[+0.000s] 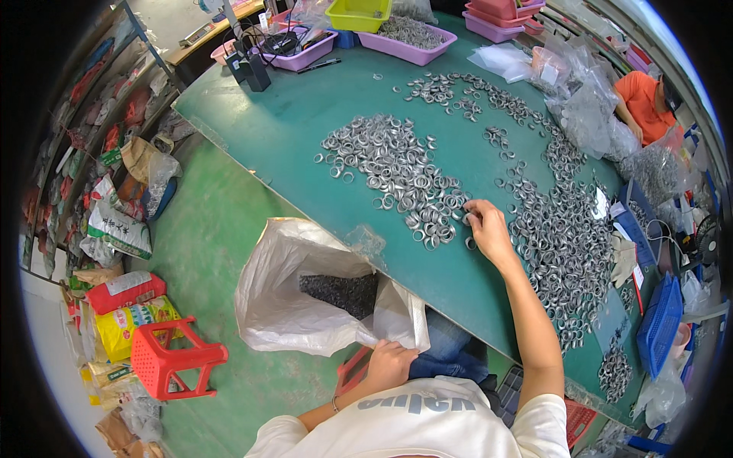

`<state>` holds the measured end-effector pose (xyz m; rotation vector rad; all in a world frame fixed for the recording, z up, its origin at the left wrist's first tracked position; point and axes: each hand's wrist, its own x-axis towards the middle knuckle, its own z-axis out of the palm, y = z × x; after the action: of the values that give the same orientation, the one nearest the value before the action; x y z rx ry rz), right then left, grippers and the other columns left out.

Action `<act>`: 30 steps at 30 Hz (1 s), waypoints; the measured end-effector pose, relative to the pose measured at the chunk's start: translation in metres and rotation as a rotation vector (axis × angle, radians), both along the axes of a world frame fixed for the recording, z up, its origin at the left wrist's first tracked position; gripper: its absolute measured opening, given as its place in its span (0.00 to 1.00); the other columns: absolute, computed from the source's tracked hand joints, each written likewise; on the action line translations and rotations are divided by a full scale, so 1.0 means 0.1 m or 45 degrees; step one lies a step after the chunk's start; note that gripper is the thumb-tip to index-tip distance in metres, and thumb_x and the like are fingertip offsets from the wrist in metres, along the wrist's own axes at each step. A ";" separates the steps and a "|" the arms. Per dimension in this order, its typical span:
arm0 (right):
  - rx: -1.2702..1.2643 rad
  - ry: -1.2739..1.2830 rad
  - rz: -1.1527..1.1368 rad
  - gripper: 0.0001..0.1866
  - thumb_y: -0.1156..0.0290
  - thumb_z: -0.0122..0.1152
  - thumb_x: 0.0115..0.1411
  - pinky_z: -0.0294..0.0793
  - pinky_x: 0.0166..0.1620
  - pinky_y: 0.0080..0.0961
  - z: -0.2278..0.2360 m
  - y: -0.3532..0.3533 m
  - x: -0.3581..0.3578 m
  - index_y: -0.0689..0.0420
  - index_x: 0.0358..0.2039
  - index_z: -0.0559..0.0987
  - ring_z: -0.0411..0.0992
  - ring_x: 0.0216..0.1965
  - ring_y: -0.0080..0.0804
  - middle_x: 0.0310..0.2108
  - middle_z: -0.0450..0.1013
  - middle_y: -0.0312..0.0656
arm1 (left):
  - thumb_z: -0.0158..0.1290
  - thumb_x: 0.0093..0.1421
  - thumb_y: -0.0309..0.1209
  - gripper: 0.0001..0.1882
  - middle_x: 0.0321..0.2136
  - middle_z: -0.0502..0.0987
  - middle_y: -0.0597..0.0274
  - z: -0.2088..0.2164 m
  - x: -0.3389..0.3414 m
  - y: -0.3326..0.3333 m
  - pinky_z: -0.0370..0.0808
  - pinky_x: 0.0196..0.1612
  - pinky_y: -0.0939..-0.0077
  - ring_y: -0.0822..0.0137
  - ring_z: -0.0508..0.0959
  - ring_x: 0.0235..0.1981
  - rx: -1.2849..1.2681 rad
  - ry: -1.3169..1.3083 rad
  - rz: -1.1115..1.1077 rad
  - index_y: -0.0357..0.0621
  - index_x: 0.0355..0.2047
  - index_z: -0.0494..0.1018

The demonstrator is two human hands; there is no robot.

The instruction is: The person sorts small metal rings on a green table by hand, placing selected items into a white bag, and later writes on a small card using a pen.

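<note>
Loose grey metal rings lie in a heap on the green table. At the right end of this heap is my right hand, its thumb and fingers pinched together on a metal ring. More rings touch or lie just beside the fingertips. Below the table edge, my left hand is closed on the rim of a white sack. The sack gapes wide, and a mass of small dark pieces shows inside it, too fine to make out singly.
A larger spread of rings covers the table's right side. Pink trays and a yellow basket stand at the back. Blue baskets line the right edge. A red stool is on the floor. A person in orange sits across.
</note>
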<state>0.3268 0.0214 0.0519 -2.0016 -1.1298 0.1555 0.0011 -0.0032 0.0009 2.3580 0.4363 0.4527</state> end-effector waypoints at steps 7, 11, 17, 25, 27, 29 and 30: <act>-0.263 -0.418 0.050 0.07 0.78 0.64 0.48 0.69 0.42 0.39 0.07 0.07 -0.11 0.59 0.30 0.80 0.72 0.39 0.44 0.30 0.74 0.45 | 0.55 0.48 0.25 0.06 0.19 0.77 0.63 -0.02 -0.01 0.00 0.65 0.34 0.69 0.65 0.75 0.26 0.007 0.003 -0.001 0.47 0.27 0.78; -0.235 -0.308 0.015 0.06 0.78 0.63 0.48 0.71 0.38 0.36 0.17 0.07 -0.13 0.61 0.30 0.80 0.74 0.34 0.44 0.31 0.75 0.48 | 0.55 0.47 0.25 0.07 0.19 0.76 0.64 -0.01 -0.01 -0.01 0.65 0.34 0.70 0.65 0.75 0.26 0.016 -0.020 0.008 0.48 0.27 0.79; -0.054 0.446 0.399 0.04 0.80 0.61 0.54 0.70 0.33 0.23 0.49 0.10 -0.61 0.64 0.32 0.79 0.70 0.28 0.23 0.29 0.74 0.39 | 0.54 0.47 0.26 0.07 0.19 0.77 0.64 -0.05 -0.02 -0.01 0.65 0.35 0.70 0.66 0.75 0.26 0.065 0.009 -0.009 0.48 0.27 0.79; -0.114 0.597 0.777 0.14 0.79 0.60 0.54 0.74 0.35 0.21 0.31 0.22 -1.18 0.61 0.42 0.77 0.72 0.32 0.23 0.32 0.74 0.39 | 0.55 0.49 0.26 0.05 0.20 0.77 0.64 0.01 0.00 -0.01 0.65 0.35 0.70 0.66 0.75 0.26 0.026 -0.009 0.005 0.48 0.27 0.79; -0.179 0.768 0.656 0.14 0.79 0.59 0.56 0.74 0.36 0.22 0.35 0.17 -0.97 0.61 0.44 0.76 0.72 0.34 0.22 0.33 0.75 0.38 | 0.55 0.50 0.27 0.04 0.20 0.77 0.64 -0.01 -0.01 0.00 0.65 0.35 0.70 0.66 0.75 0.26 0.023 -0.007 0.009 0.47 0.27 0.79; -0.120 0.613 0.414 0.11 0.79 0.58 0.56 0.74 0.36 0.25 0.44 0.10 -0.76 0.62 0.40 0.77 0.74 0.33 0.27 0.33 0.75 0.42 | 0.55 0.50 0.27 0.04 0.19 0.78 0.64 -0.03 -0.02 -0.01 0.65 0.35 0.70 0.66 0.75 0.26 0.035 0.001 0.008 0.47 0.27 0.79; 0.005 0.342 0.281 0.09 0.80 0.58 0.55 0.74 0.36 0.27 0.39 0.04 -0.61 0.63 0.38 0.78 0.75 0.32 0.33 0.31 0.75 0.47 | 0.55 0.50 0.27 0.04 0.20 0.78 0.64 -0.03 0.00 -0.01 0.65 0.35 0.70 0.66 0.75 0.26 0.032 -0.004 0.001 0.47 0.27 0.79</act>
<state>0.2654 0.0258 0.0910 -1.7850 -1.1693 0.5192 0.0008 -0.0046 -0.0019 2.3810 0.4329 0.4644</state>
